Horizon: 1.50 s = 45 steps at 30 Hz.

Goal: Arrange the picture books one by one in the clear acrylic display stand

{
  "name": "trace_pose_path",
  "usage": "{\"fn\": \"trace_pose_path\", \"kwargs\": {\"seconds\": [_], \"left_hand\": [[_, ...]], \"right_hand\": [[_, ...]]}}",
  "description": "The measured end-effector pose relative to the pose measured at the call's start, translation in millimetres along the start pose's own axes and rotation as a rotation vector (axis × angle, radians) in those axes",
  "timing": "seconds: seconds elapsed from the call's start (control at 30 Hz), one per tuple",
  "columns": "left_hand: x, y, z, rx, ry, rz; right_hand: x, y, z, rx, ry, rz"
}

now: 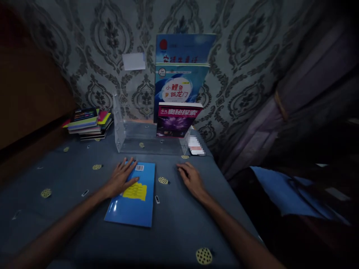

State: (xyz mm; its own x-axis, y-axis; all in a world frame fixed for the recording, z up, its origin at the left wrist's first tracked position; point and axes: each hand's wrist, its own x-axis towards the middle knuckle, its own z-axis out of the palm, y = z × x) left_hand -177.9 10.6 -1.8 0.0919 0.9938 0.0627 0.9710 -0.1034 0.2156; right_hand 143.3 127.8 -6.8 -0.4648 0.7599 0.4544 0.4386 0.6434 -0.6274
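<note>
A blue book [131, 211] with a yellow patch and a barcode lies flat on the table. Spread across its upper left part is my left hand [121, 179], fingers apart. To the right of the book, my right hand [192, 179] rests on the tablecloth with its fingers curled; whether anything is under them is hidden. Behind both hands stands a clear tiered rack [148, 145]. On its right side a purple and pink book [176, 121] stands in front, a light blue book [182, 80] behind it, and a taller blue book [185, 46] at the back.
A stack of books [88, 125] sits at the table's back left. A pale card [134, 61] shows against the patterned wall. Right of the rack lies a small blurred white item [195, 145]. Beyond the table's right edge are a curtain [260, 138] and a blue cloth [288, 192].
</note>
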Motion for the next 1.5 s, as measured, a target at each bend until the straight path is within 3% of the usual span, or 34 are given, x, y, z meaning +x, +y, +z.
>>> {"fn": "trace_pose_path", "kwargs": {"seconds": [0.2,0.3,0.4,0.6,0.73,0.97,1.17,1.5], "left_hand": [[51,66,22.5,-0.038,0.063,0.027],[63,85,28.4,-0.086,0.066,0.07],[64,82,31.2,-0.177,0.102,0.086],[58,57,30.8,-0.263,0.253,0.129],[58,60,23.0,-0.149,0.336,0.193],[58,69,10.8,0.048,0.373,0.284],[64,71,10.9,0.08,0.339,0.353],[75,98,-3.8,0.117,0.138,0.359]], "right_hand": [[-3,-4,0,-0.03,0.025,-0.018],[-4,-5,-2,-0.034,0.034,-0.009],[-5,-5,-3,-0.066,0.009,-0.002],[-6,1,0,-0.113,-0.03,0.006],[-6,4,3,-0.106,-0.039,0.013],[-4,2,-2,-0.044,-0.035,0.009],[-1,10,-7,0.105,-0.042,0.081],[4,7,-16,0.287,-0.031,0.187]]}}
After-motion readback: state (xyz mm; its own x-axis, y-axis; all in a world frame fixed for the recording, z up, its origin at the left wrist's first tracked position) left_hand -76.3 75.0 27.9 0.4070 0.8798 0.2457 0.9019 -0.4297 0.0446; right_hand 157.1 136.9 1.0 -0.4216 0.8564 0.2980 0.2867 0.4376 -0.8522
